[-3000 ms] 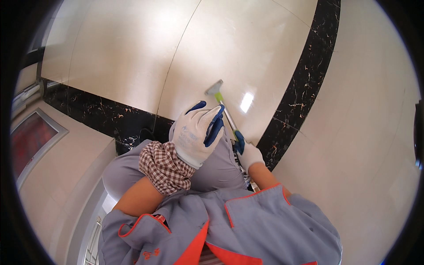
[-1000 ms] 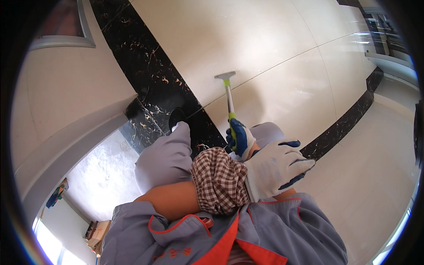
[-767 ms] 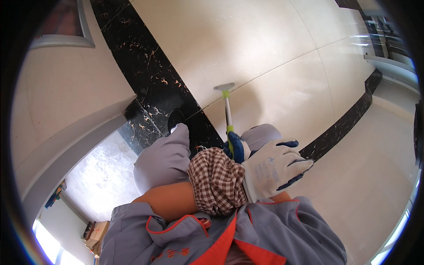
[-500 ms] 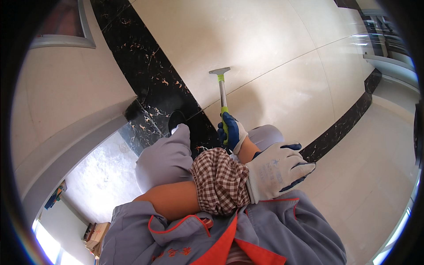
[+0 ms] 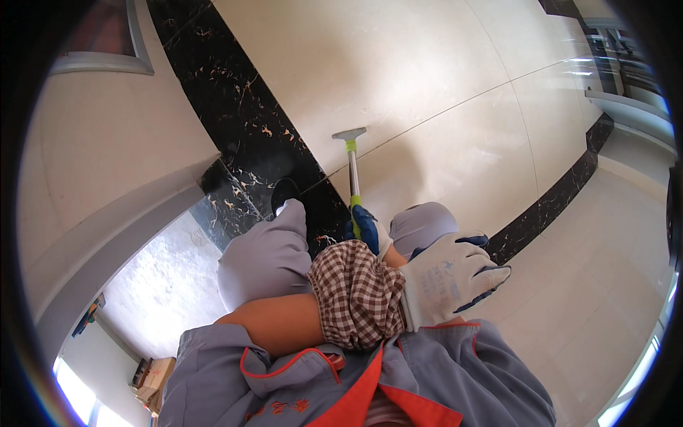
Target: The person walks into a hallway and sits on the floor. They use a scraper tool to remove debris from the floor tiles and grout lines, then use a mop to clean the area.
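Okay, right grip (image 5: 367, 230) clasps long-handled scraper (image 5: 353, 173), left grip (image 5: 449, 280) released. Best run blade (image 5: 349, 134) flat along floor tile (image 5: 420, 64).

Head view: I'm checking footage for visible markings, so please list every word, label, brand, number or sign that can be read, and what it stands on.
Gloved left hand: faint blue print on its back, too small and blurred to read.
Grey jacket: red characters on the chest, not quoted here.
Scraper: no text shows.
Framed panel: nothing legible.
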A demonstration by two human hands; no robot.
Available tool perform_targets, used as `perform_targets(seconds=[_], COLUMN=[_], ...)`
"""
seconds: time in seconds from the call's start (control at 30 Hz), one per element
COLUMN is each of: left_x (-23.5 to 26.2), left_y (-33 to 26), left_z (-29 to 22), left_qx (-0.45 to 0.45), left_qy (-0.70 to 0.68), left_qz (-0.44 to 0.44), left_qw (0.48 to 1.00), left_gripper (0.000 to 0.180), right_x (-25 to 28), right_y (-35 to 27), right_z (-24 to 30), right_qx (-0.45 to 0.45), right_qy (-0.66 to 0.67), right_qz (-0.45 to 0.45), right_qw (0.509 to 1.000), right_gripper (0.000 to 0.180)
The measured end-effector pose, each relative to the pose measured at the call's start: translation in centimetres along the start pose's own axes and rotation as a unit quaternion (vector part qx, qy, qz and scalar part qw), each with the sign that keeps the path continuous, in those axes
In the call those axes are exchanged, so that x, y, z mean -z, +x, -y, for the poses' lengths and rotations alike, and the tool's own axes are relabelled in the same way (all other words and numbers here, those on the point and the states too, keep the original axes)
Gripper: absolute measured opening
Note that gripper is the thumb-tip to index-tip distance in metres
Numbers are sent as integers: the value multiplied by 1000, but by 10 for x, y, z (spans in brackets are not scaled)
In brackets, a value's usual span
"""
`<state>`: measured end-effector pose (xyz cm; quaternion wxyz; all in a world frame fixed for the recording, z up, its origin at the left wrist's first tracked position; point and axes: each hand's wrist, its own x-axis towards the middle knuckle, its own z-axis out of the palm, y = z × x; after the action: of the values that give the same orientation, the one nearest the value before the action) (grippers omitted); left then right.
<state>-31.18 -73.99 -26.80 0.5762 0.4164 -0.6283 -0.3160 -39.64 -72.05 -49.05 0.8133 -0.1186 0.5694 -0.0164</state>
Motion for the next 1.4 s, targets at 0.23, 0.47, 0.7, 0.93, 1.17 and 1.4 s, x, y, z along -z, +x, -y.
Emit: perform_targets(seconds=[0.23, 0.47, 0.7, 0.93, 1.17, 1.4], left_x=[-13, 3, -5, -3, 0, -4], left_y=[-6, -2, -7, -1, 2, 6], left_z=[5, -2, 4, 10, 8, 5], left_qx=[-6, -4, -8, -32, -24, -13], left_qy=[46, 16, 11, -26, 0, 28], left_qz=[11, 50, 79, 52, 17, -27], left_qw=[999, 999, 997, 998, 1000, 999], left_gripper=[42, 45, 67, 54, 43, 35], right_x=[-47, -14, -16, -25, -29, -64], right_y=[-4, -9, -21, -31, -25, 13], right_z=[41, -1, 11, 21, 20, 90], right_qx=[-33, 25, -4, 11, 31, 20], right_qy=[7, 9, 95, 103, 52, 47], right_qz=[33, 34, -6, -12, -8, 26], right_qw=[999, 999, 995, 995, 998, 998], right_gripper=[30, 33, 37, 38, 29, 28])
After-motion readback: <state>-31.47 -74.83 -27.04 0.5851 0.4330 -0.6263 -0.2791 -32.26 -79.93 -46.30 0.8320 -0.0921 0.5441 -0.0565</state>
